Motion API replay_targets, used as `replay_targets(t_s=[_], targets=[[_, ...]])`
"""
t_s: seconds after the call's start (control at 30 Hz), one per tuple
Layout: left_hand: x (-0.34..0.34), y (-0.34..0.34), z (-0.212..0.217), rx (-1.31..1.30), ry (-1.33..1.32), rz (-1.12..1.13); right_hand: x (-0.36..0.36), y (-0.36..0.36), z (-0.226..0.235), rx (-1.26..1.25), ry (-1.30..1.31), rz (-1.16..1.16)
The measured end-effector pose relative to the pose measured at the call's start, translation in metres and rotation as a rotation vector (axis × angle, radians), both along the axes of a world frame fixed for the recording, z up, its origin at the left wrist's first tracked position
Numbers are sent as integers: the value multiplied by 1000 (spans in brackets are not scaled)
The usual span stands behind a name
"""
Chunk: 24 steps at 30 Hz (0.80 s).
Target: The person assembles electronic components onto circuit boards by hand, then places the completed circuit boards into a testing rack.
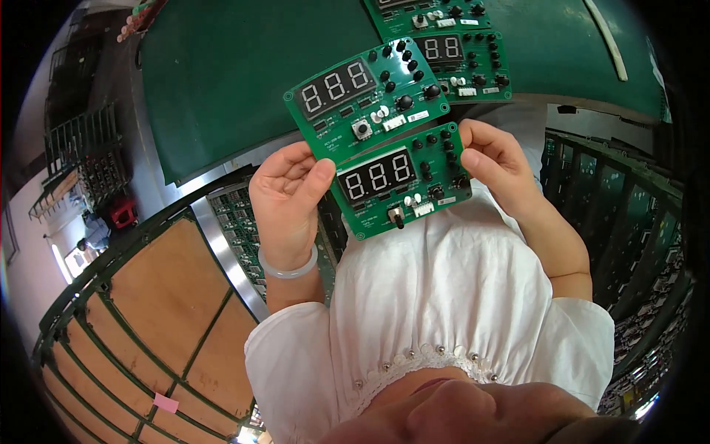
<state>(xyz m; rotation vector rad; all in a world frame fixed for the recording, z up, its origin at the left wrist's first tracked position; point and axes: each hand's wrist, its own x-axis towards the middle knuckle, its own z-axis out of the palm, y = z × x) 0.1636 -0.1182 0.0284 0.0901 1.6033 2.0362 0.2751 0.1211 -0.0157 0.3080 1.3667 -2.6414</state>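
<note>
Two green circuit boards are held up in front of me, one above the other and slightly tilted. The upper circuit board and the lower circuit board each carry a three-digit display, black round parts and a white connector. The closed fingers of my left hand grip at the boards' left side, thumb on the lower board's upper left corner; whether they also grip the upper board I cannot tell. My right hand pinches the lower board's upper right corner between thumb and fingers.
Beyond the held boards, further circuit boards lie on the green table. A pale strip lies at the far right. Racks of boards stand at right, and a dark-framed rack with brown panels at left.
</note>
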Motion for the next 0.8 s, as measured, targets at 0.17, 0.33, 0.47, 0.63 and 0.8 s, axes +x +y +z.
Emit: replay_targets(t_s=[0.17, 0.33, 0.47, 0.63, 0.8], targets=[[-1, 10, 5, 18, 31, -45, 6, -2, -7, 114, 26, -66], [1, 21, 6, 71, 37, -74, 15, 4, -12, 134, 99, -119], [8, 39, 3, 72, 7, -99, 20, 19, -15, 111, -1, -209], [9, 43, 5, 56, 6, -127, 18, 27, -14, 86, -31, -315], [11, 42, 2, 23, 54, -145, 19, 31, -13, 93, -38, -300]])
